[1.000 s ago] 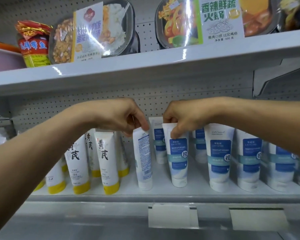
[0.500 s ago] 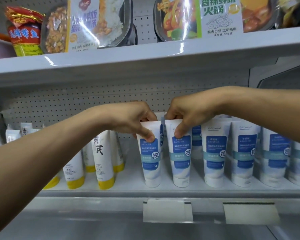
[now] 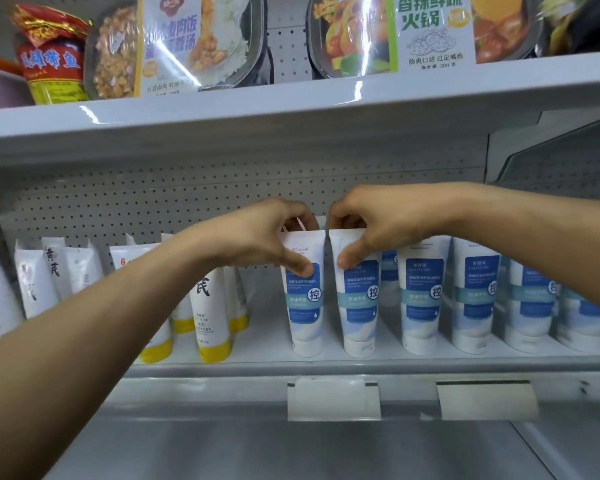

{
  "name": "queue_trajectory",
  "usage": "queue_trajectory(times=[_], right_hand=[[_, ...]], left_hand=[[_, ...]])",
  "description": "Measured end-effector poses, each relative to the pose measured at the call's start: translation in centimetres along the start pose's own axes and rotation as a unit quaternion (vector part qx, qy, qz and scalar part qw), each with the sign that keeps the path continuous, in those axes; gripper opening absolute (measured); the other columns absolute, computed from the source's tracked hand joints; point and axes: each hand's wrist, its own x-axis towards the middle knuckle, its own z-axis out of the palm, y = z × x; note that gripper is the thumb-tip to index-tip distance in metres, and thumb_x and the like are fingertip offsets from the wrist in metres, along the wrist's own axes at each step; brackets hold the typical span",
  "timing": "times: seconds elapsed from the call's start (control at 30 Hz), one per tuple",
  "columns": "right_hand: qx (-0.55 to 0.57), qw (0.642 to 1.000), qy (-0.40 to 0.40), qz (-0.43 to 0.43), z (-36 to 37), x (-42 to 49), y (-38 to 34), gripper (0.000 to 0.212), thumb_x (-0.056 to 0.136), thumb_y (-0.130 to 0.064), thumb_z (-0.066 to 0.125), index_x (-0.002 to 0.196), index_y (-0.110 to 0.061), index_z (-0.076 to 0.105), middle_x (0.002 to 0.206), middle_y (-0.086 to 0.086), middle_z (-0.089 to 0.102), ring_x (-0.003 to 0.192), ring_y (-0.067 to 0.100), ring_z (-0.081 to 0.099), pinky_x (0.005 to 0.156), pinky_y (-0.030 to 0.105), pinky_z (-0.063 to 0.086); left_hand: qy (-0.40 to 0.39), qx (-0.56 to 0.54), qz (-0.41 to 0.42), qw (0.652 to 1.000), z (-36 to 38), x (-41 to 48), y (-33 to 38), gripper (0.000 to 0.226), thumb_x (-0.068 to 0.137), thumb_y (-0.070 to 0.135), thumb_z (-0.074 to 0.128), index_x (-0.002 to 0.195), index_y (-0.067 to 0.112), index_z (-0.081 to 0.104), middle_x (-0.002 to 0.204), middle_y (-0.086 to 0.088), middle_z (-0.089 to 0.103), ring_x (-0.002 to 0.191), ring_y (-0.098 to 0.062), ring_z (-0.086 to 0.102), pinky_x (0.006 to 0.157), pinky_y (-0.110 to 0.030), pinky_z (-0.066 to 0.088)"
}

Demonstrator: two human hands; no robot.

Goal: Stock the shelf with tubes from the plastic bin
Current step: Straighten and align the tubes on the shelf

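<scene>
Two white tubes with blue labels stand cap-down, side by side, at the front of the shelf [image 3: 326,367]. My left hand [image 3: 267,237] pinches the top of the left blue tube [image 3: 305,306], thumb on its label. My right hand [image 3: 368,226] pinches the top of the right blue tube [image 3: 359,306] the same way. Both tubes face forward and touch the shelf. More blue tubes [image 3: 420,299] stand in a row to the right. The plastic bin is not in view.
White tubes with yellow caps [image 3: 212,313] stand at the left, partly behind my left forearm. The upper shelf [image 3: 291,109] carries packaged meals and hangs low over my hands. Two blank price tags [image 3: 333,398] sit on the shelf's front rail.
The left tube has turned from showing its back to label-forward and now stands next to the right tube. Both hands stay on the tube tops.
</scene>
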Motion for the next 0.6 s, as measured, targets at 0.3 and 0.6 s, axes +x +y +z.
queue_trajectory(times=[0.3,0.6], right_hand=[[-0.079,0.906,0.411,-0.062,9.7,-7.2,-2.1,0.021,0.090,-0.028,0.054,0.109,-0.022,0.058,0.088,-0.004,0.060,0.063,0.014,0.057,0.051,0.032,0.052],[-0.024,0.940,0.317,0.124,14.8,-8.1,-2.3,0.027,0.093,-0.035,0.050,0.113,-0.022,0.039,0.112,-0.002,0.060,0.089,0.028,0.064,0.066,0.036,0.049]], left_hand=[[0.355,-0.058,-0.018,0.933,9.2,-6.0,0.6,0.087,0.076,0.035,0.079,0.144,0.016,0.027,0.140,-0.001,0.032,0.130,-0.013,0.035,0.112,-0.028,0.031],[0.282,-0.170,-0.121,0.936,12.3,-5.4,-0.4,0.103,0.073,0.033,0.082,0.150,0.025,0.014,0.130,0.005,0.055,0.100,-0.010,0.060,0.095,-0.035,0.050]])
